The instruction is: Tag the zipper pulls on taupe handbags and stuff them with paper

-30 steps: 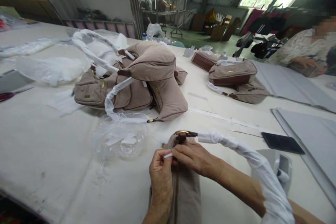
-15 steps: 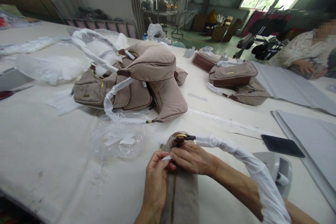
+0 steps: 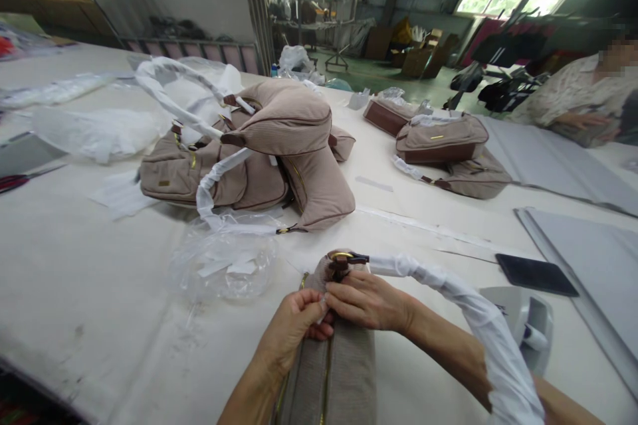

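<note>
A beige corduroy handbag (image 3: 355, 368) stands on the table in front of me, its brass zipper running lengthwise along the top. My left hand (image 3: 292, 322) is closed in a pinch on a small white paper strip (image 3: 323, 309) over the zipper's far end. Against it, my right hand (image 3: 366, 302) rests on the bag with its fingertips pressed together at the same spot; what they grip is hidden. A brown tab with a gold ring (image 3: 341, 256) joins the bag to its strap (image 3: 461, 289), wrapped in white paper, which arches over my right forearm.
Beige bags (image 3: 284, 119) are piled beyond, beside crumpled clear plastic (image 3: 224, 259). More bags (image 3: 443, 139) lie at the back right. A black phone (image 3: 537, 274) and a grey-white device (image 3: 535, 325) are on the right, scissors (image 3: 24, 178) far left. Another person (image 3: 573, 93) sits across the table.
My left hand has turned, its wrist swinging left, and the white strip shows less between the fingers. More of the bag's left side is visible. My right hand stays nearly in place.
</note>
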### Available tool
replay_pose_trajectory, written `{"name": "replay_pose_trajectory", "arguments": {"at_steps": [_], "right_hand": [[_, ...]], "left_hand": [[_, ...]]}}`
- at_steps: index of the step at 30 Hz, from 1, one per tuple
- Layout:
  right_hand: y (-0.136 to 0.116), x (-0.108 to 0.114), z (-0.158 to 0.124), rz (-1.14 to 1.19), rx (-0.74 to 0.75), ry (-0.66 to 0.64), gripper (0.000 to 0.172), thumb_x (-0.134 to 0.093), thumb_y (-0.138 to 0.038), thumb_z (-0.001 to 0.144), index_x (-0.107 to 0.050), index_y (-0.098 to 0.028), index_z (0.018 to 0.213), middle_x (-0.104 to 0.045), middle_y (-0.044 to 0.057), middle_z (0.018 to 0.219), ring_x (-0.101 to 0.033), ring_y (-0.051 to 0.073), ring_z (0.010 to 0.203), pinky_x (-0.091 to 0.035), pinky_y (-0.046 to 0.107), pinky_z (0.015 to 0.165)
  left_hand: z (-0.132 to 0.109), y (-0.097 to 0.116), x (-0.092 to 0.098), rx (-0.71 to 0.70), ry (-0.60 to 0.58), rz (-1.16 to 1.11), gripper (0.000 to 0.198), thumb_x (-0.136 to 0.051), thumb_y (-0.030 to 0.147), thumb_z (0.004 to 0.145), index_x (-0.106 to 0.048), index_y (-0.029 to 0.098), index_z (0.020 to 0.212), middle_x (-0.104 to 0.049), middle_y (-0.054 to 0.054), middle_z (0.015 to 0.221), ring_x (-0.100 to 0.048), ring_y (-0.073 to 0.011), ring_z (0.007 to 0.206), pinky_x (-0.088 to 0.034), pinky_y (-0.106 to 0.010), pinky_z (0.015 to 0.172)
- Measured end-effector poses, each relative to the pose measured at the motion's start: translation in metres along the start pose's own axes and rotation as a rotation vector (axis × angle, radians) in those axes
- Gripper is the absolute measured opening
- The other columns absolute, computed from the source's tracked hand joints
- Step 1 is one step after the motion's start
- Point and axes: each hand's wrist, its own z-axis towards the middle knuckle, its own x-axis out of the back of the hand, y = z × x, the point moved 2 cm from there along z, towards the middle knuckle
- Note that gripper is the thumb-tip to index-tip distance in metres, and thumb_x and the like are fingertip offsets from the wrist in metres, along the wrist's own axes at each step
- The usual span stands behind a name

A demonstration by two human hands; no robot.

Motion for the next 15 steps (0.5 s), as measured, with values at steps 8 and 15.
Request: {"name": "replay_pose_trajectory", "arguments": {"at_steps": [8,15], "right_hand": [[-0.016,0.003,-0.033,0.029,-0.393,0.214,0.032,-0.051,-0.010,0.085,-0.053,-0.015,0.116,-0.060,0.010,0.108,-0.057,0.018,0.097,-0.051,0.030,0.080],[-0.089,0.048,-0.152,-0.129,-1.268,0.426,0.019,-0.055,-0.020,0.080,-0.066,-0.021,0.097,-0.064,0.008,0.094,-0.062,0.022,0.084,-0.052,0.035,0.075]], "left_hand": [[0.003,-0.007,-0.014,-0.172,0.087,0.072,0.024,-0.055,0.035,0.072,-0.046,0.017,0.061,-0.048,0.006,0.047,-0.042,-0.0059,0.039,-0.031,-0.018,0.043],[-0.007,-0.009,-0.010,-0.153,0.114,0.151,0.023,-0.053,0.037,0.071,-0.049,0.018,0.059,-0.052,0.004,0.045,-0.043,-0.0103,0.046,-0.035,-0.022,0.052]]}}
